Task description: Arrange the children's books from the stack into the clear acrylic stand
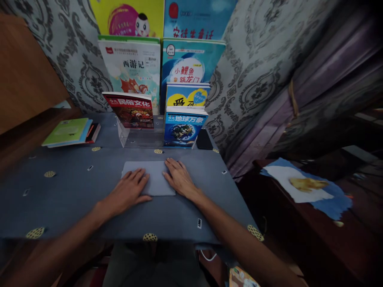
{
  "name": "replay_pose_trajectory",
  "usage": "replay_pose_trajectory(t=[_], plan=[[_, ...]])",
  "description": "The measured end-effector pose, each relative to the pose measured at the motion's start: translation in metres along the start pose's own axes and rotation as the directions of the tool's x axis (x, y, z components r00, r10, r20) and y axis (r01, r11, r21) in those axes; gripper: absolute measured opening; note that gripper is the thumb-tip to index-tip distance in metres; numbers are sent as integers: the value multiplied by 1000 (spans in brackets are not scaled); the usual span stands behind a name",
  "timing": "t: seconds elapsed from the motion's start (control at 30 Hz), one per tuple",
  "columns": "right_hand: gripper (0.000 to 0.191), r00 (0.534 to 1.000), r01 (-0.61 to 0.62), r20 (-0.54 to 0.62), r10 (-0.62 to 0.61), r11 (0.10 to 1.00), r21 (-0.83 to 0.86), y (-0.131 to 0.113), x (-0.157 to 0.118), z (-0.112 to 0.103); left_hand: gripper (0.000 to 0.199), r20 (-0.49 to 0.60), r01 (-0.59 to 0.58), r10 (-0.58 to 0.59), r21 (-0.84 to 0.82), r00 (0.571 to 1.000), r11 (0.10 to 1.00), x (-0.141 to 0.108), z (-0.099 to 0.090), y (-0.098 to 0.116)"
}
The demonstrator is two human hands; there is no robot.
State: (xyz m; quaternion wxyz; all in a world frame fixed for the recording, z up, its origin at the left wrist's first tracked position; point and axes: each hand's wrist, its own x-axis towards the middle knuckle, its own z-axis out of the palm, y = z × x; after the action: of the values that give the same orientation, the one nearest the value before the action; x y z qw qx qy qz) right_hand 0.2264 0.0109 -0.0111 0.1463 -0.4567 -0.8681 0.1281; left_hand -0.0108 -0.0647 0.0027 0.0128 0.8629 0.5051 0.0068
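A thin, light grey rectangular mat (156, 179) lies flat on the blue-grey tablecloth (98, 175) in front of me. On its left side rests my left hand (128, 187), palm down with the fingers stretched out and the thumb pointing right. My right hand (180, 178) lies flat over its right edge, fingers extended forward and slightly apart. Neither hand grips anything. Just beyond the mat stands a clear acrylic rack (140, 138). It holds a red-and-brown book (136, 113) on the left and a blue book with a globe (184, 129) on the right.
Taller books, including a white one (134, 71) and a teal one (188, 59), stand behind. A green book (67, 131) tops a small stack at the left. A dark phone (204, 139) lies beside the rack. Blue cloth (335, 203) covers part of a side table.
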Motion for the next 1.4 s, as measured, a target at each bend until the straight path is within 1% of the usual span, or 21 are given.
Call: replay_pose_trajectory(t=[0.1, 0.3, 0.37, 0.47, 0.53, 0.6, 0.67, 0.73, 0.77, 0.87, 0.93, 0.97, 1.03, 1.1, 1.13, 1.2, 1.27, 1.3, 1.33, 1.37, 1.4], plan=[[50, 1000, 14, -18, -14, 1000, 22, 3, 0, 0, 67, -5, -29, 29, 46, 1000, 998, 1, 2, 4], [48, 999, 19, -41, -16, 997, 78, 7, 1, 2, 44, 18, -113, 112, 203, 994, 973, -5, 5, 20], [46, 998, 23, -67, -14, 991, 135, 11, 3, 3, 44, 21, -133, 132, 244, 991, 961, -6, 0, 24], [48, 993, 43, -118, -8, 955, 294, 18, 8, 3, 41, 12, -141, 142, 251, 990, 958, -6, -13, 24], [56, 989, 41, -146, 24, 905, 424, 23, 10, 1, 36, 10, -116, 117, 221, 993, 968, -4, -23, 21], [65, 983, 21, -163, 80, 841, 540, 25, 11, -1, 31, -36, -52, 58, 156, 998, 986, -3, -31, 18], [69, 977, 13, -168, 129, 757, 654, 25, 12, -4, 28, -138, 33, -27, 47, 990, 998, -1, -37, 14], [68, 973, 31, -169, 159, 632, 774, 25, 13, -5, 25, -253, 96, -121, -111, 960, 989, 0, -43, 11], [65, 970, 49, -171, 171, 556, 830, 24, 13, -6, 25, -305, 106, -166, -202, 938, 974, 2, -47, 10], [58, 964, 87, -161, 212, 324, 942, 20, 15, -6, 26, -424, 87, -290, -436, 858, 896, 7, -64, 11], [57, 970, 88, -128, 208, 195, 977, 16, 15, -5, 28, -471, 68, -356, -525, 807, 848, 11, -76, 14], [56, 977, 79, -105, 185, 144, 986, 13, 15, -5, 29, -483, 63, -387, -560, 786, 826, 13, -81, 15], [50, 990, 55, -64, 123, 77, 996, 6, 13, -4, 30, -492, 45, -446, -632, 748, 773, 17, -85, 17], [46, 996, 33, -37, 79, 49, 998, 0, 10, -6, 31, -467, 20, -513, -726, 721, 688, 20, -82, 17], [45, 997, 23, -26, 68, 45, 999, -3, 9, -7, 32, -436, 6, -548, -779, 714, 627, 22, -77, 16], [47, 998, -6, 3, 58, 49, 999, -5, 6, -10, 33, -334, -12, -617, -885, 712, 465, 26, -62, 13], [49, 998, -43, 39, 58, 70, 997, -4, 5, -12, 35, -202, -15, -671, -962, 713, 273, 29, -45, 9], [50, 996, -62, 56, 63, 85, 994, -3, 5, -13, 36, -134, -2, -685, -982, 716, 191, 30, -37, 8], [50, 995, -80, 74, 69, 101, 992, -1, 5, -13, 37, -69, 28, -687, -991, 724, 130, 31, -29, 6], [51, 993, -99, 90, 76, 116, 988, 0, 5, -13, 38, -11, 68, -678, -994, 735, 90, 31, -23, 5], [51, 991, -119, 108, 81, 133, 984, 2, 5, -13, 39, 37, 113, -663, -991, 747, 72, 31, -18, 4]])
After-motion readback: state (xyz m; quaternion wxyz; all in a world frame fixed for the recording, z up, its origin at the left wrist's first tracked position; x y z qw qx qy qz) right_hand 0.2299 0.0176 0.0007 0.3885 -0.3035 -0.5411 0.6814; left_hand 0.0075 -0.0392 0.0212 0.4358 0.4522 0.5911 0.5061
